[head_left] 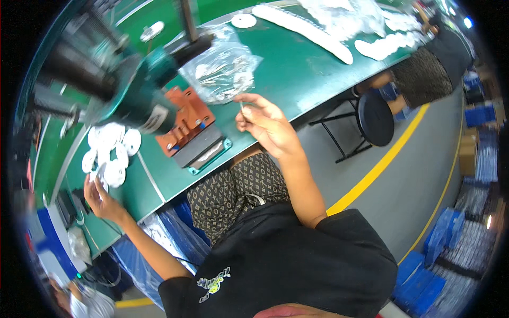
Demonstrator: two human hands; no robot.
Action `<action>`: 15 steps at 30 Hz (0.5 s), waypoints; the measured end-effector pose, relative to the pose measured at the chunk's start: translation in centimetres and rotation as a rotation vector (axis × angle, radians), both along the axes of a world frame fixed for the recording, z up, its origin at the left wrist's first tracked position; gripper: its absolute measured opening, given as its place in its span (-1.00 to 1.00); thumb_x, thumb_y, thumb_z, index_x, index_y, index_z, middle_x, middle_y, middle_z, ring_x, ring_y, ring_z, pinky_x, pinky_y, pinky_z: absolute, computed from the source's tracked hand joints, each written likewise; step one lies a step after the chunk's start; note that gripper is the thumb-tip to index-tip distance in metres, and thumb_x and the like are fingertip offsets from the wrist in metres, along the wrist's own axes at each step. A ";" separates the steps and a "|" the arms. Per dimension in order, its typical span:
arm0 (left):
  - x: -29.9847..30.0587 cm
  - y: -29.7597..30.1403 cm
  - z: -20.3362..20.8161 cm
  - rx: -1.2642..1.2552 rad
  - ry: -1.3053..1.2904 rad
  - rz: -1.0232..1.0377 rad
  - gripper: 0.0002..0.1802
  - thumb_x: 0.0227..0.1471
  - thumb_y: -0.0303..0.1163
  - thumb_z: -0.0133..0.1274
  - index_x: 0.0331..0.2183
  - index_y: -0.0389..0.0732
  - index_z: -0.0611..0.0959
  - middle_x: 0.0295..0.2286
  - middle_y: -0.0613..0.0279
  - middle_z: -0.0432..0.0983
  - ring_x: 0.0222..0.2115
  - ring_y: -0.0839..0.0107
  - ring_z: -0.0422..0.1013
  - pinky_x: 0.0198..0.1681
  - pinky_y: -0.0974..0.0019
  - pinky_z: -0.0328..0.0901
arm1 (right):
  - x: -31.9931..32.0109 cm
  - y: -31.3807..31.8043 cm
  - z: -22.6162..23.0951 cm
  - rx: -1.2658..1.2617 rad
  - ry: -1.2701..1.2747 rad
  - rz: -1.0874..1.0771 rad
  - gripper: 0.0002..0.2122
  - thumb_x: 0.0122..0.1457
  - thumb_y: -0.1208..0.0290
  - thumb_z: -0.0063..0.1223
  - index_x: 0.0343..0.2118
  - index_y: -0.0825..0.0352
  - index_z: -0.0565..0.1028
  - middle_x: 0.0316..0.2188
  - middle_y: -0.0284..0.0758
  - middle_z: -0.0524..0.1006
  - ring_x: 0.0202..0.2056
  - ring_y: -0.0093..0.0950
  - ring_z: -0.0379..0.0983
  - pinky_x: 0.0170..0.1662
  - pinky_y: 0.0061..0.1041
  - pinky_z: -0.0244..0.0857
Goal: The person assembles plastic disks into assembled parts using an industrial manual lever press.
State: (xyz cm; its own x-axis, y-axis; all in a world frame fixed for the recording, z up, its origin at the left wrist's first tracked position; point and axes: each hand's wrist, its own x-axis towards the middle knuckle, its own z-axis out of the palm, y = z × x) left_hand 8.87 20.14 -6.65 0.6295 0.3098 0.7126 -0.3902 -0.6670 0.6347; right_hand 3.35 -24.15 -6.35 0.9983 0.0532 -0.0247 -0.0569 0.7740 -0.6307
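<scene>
At the near edge of a pile of round white plastic discs (114,139), my left hand (102,201) has its fingertips on a tilted white disc (101,171). My right hand (268,126) is raised above the bench edge, thumb and fingers pinching a small thin metal pin (242,106). Between my hands sits an orange fixture block (185,119) with a dark grey front and a green base. A green press machine (140,100) stands over its left side. Behind the fixture lies a clear plastic bag (222,69) of small shiny metal parts.
The green workbench (286,74) carries long stacked rows of white discs (302,32) and plastic bags (344,18) toward the far right. A black round stool (375,119) stands right of the bench, near another seated person (424,77). Blue-wrapped stacks (424,281) line the right side.
</scene>
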 end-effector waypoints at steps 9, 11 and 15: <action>-8.0 -14.2 0.9 -0.660 0.494 -0.327 -0.75 0.16 -0.50 0.04 -0.13 -0.34 0.43 -0.37 0.05 0.56 -0.44 0.42 0.49 -0.52 0.43 0.43 | -6.9 7.1 3.0 -0.646 -0.282 -0.316 -0.91 0.14 0.75 0.04 -0.29 0.51 0.45 -0.27 0.01 0.59 -0.18 -0.32 0.56 -0.04 -0.41 0.43; -8.3 -15.3 1.9 -0.678 0.534 -0.311 -0.66 0.14 -0.52 0.05 -0.05 -0.36 0.41 -0.31 0.04 0.55 -0.38 0.41 0.50 -0.44 0.42 0.45 | -6.6 9.4 2.2 -0.760 -0.318 -0.248 -0.88 0.13 0.75 0.07 -0.26 0.54 0.46 -0.26 -0.04 0.59 -0.19 -0.36 0.56 -0.06 -0.46 0.44; -7.5 -14.9 1.1 -0.592 0.625 -0.553 -0.41 0.11 -0.57 0.07 0.15 -0.39 0.28 -0.12 -0.01 0.48 -0.18 0.37 0.48 -0.13 0.38 0.43 | -5.2 12.9 1.3 -0.779 -0.280 -0.259 -0.88 0.13 0.72 0.10 -0.25 0.54 0.47 -0.25 -0.07 0.60 -0.18 -0.44 0.57 -0.07 -0.53 0.45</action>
